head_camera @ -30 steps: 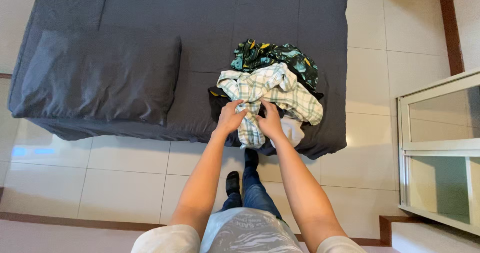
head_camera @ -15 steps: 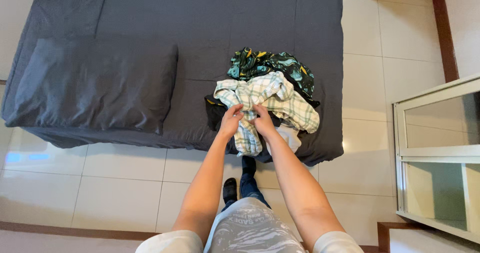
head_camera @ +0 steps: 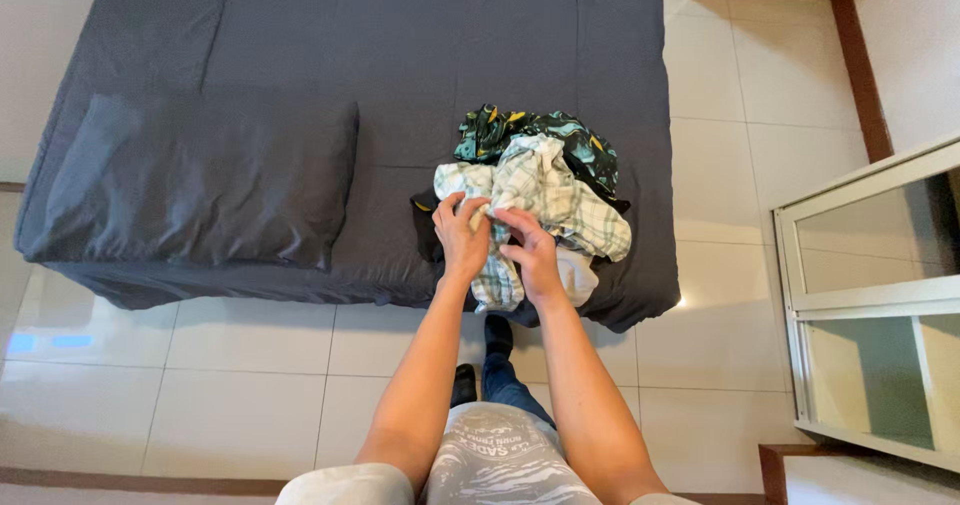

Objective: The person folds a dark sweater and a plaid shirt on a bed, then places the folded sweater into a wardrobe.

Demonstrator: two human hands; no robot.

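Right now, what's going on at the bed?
A person stands at the edge of a dark grey bed, both hands on a green-and-white plaid shirt atop a small clothes pile. The left hand and right hand each pinch its fabric near the middle. A dark patterned garment lies behind it, a grey pillow to the left.

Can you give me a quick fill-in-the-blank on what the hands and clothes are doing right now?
1. Both hands, left hand and right hand, grip the ____ shirt.
2. The clothes pile lies on a dark grey ____.
3. The pillow lies to the ____ of the pile.

Missing words: plaid; bed; left
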